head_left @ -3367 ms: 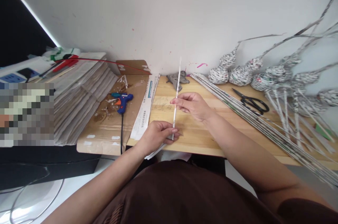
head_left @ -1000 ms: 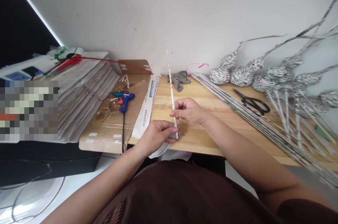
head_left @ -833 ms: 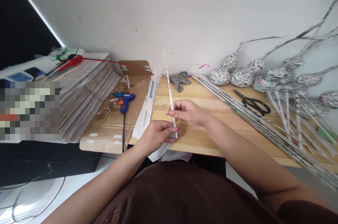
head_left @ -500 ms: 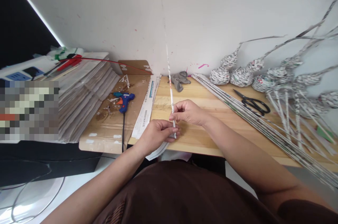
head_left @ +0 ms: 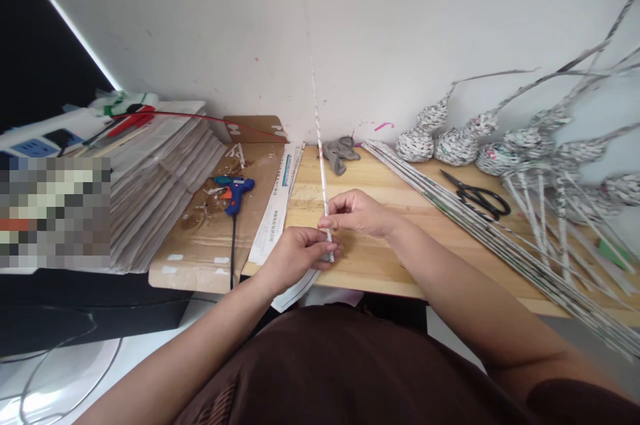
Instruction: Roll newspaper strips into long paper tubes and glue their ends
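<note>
A thin rolled paper stick (head_left: 322,171) stands nearly upright before me, its far end fading against the white wall. My left hand (head_left: 303,255) pinches its lower end near the table's front edge. Just above, my right hand (head_left: 353,213) grips the same stick between thumb and fingers. Beneath and beside my left hand lie printed paper strips (head_left: 273,218), one end hanging over the edge. A grey cloth (head_left: 341,154) rests behind the stick.
On the left are a blue glue gun (head_left: 239,195) on cardboard (head_left: 200,261) and a stack of folded paper (head_left: 170,191). To the right lie long paper sticks (head_left: 450,215), black scissors (head_left: 483,198) and several woven paper shapes (head_left: 456,147).
The stick's upper part has shifted slightly left and its printed marks have turned. The hanging end of the paper strip has moved a little to the left.
</note>
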Available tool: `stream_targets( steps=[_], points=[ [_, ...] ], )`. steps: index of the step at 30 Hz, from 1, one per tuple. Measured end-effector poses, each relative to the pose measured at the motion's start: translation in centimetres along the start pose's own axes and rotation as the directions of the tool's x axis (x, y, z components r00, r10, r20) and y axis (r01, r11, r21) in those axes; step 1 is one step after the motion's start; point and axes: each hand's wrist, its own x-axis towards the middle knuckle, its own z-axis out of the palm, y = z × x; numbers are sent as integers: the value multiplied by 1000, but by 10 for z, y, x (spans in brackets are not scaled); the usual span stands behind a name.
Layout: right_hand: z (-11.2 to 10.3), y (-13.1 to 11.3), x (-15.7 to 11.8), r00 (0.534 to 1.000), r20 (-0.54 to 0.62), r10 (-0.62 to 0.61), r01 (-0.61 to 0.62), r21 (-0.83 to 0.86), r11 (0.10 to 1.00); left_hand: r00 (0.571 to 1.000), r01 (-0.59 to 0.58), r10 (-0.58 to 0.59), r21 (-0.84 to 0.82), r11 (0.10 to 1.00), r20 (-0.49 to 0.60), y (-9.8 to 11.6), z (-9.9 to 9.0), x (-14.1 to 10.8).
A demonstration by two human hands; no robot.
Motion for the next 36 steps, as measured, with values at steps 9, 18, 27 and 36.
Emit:
stream_targets(
  steps=[9,18,27,36],
  points=[
    [0,-2,-1,1000,21,-19,18,23,1000,1000,0,1,13,1000,-10,5,0,1],
    [0,-3,-1,998,62,10,-11,13,1000,1000,-6,6,-2,1000,-7,3,-2,1],
    [-1,-1,0,999,44,10,-11,14,1000,1000,1,-1,1,1000,-6,1,-1,1],
    [0,-7,-2,998,49,43,-43,-4,999,1000,1,-1,13,1000,-3,-2,-1,2]
  ],
)
